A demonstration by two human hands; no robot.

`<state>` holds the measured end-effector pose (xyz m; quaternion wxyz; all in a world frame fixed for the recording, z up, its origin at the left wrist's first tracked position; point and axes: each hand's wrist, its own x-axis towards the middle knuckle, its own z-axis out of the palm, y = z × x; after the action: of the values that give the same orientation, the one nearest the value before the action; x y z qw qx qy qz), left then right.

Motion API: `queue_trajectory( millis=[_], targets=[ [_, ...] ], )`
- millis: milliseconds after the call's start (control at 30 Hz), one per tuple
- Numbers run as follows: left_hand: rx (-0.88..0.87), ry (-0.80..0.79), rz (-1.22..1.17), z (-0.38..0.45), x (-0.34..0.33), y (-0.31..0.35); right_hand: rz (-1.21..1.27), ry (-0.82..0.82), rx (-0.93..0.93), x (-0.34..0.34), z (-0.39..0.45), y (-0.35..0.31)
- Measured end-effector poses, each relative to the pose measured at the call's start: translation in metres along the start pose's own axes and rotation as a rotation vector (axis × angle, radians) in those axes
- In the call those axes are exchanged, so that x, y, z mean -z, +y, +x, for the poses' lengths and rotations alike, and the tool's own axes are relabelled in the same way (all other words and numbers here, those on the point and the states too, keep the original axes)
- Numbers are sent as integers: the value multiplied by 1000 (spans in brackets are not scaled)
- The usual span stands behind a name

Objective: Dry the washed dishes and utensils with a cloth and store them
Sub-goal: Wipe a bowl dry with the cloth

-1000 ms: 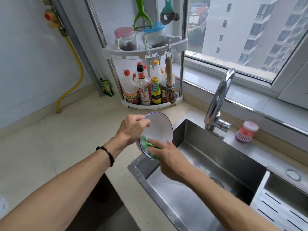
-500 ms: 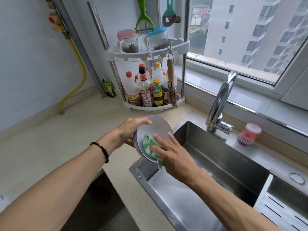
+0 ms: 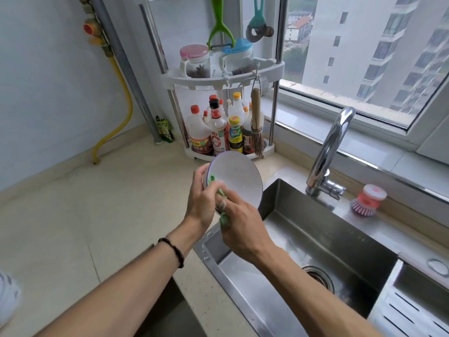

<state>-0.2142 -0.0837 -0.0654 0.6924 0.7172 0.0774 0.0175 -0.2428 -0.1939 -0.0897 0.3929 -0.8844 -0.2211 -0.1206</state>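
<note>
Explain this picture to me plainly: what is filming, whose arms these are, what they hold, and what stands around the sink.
No machine here: a person wears a camera on the head, looking down at their own arms. The left hand grips a white bowl by its rim, tilted over the corner of the steel sink. The right hand holds a green cloth against the bowl. Behind stands a corner rack with sauce bottles and jars. By the tap lies a pink dish brush.
</note>
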Motion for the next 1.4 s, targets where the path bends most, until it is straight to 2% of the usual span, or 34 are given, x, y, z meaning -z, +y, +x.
queue_trajectory(
  millis=[67, 133, 200, 300, 367, 400, 500, 567, 600, 633, 700, 767, 833, 933, 1000, 1067, 1133, 1200, 1267, 1367, 1400],
  targets=[
    [-36, 15, 76, 7, 3, 2, 165, -179, -67, 3, -3, -1],
    [-53, -5, 188, 11, 7, 3, 233, -259, -77, 7, -4, 2],
    [-41, -8, 233, 12, 12, 3, 74, -326, -58, 11, -5, 7],
    [-48, -72, 369, 13, 15, 8, -421, -455, 58, 20, -7, 23],
    [-51, -54, 445, 11, 14, 10, -576, -455, 99, 24, -6, 33],
    [-47, -17, 437, 9, 11, 11, -559, -433, 68, 25, -5, 32],
    [-43, 114, 407, 8, 0, 12, -212, -403, -132, 14, 1, 9],
    [-33, 125, 423, 9, 2, 11, -10, -437, -172, 6, -1, -3],
    [-18, 90, 432, 11, 6, 11, -16, -461, -140, 4, -4, 0],
    [4, 33, 438, 13, 10, 10, -95, -490, -100, 5, -6, 6],
    [53, -73, 447, 20, 18, 11, -428, -508, 31, 13, -8, 20],
    [86, -108, 452, 24, 18, 16, -618, -462, 96, 19, -5, 33],
    [75, -48, 437, 27, 13, 20, -566, -426, 29, 19, 3, 27],
    [26, 35, 484, 24, 8, 23, -238, -476, -103, 11, 9, 5],
    [16, 31, 501, 22, 10, 21, -138, -497, -34, 10, 4, 2],
    [45, -24, 547, 24, 15, 21, -271, -505, 52, 15, 1, 15],
    [110, -103, 566, 28, 18, 26, -542, -511, 138, 23, 2, 32],
    [157, -128, 546, 32, 16, 33, -683, -486, 148, 28, 6, 42],
    [140, -92, 532, 35, 12, 34, -598, -482, 67, 25, 9, 34],
    [30, -14, 593, 34, 12, 30, -214, -591, -65, 16, 8, 14],
    [18, -12, 597, 33, 13, 27, -167, -603, -59, 15, 6, 11]
  ],
)
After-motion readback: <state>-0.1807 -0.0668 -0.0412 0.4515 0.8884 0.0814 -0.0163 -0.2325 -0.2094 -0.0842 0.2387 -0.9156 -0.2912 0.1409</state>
